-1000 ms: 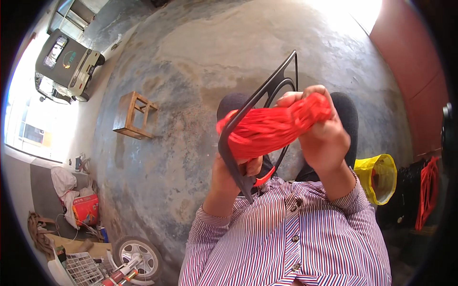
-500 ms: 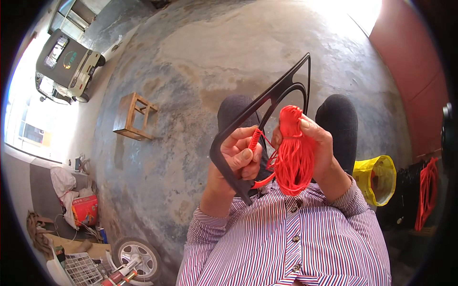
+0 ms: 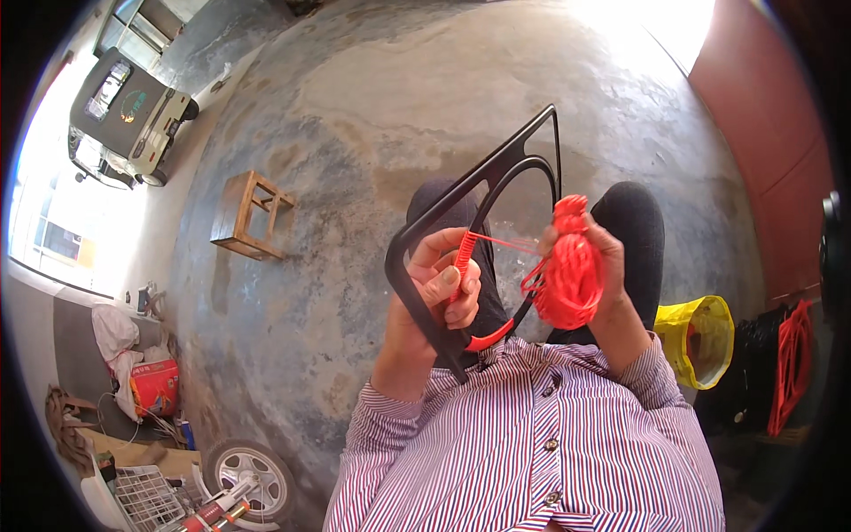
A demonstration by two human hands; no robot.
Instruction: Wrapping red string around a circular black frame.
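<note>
My left hand (image 3: 436,282) grips the curved inner bar of a black frame (image 3: 427,220), its fingers closed around the section wound with red cord (image 3: 464,253). The frame stands tilted over my lap, its pointed end away from me. My right hand (image 3: 612,266) is closed on a looped bundle of red cord (image 3: 572,284), pinched in near its top. A thin red strand (image 3: 507,242) runs taut between the wound section and the bundle. Lower on the same inner bar is another red-covered stretch (image 3: 490,340).
A small wooden stool (image 3: 238,217) stands on the concrete floor to the left. To my right are a yellow bucket-like container (image 3: 688,341) and hanging red cord (image 3: 792,368). A wheel (image 3: 253,479) lies at lower left; a three-wheeled vehicle (image 3: 133,111) is parked at far left.
My right hand has moved right with the cord bundle, away from the frame, and the strand has drawn out straight. My left hand keeps its hold; the frame has shifted slightly left.
</note>
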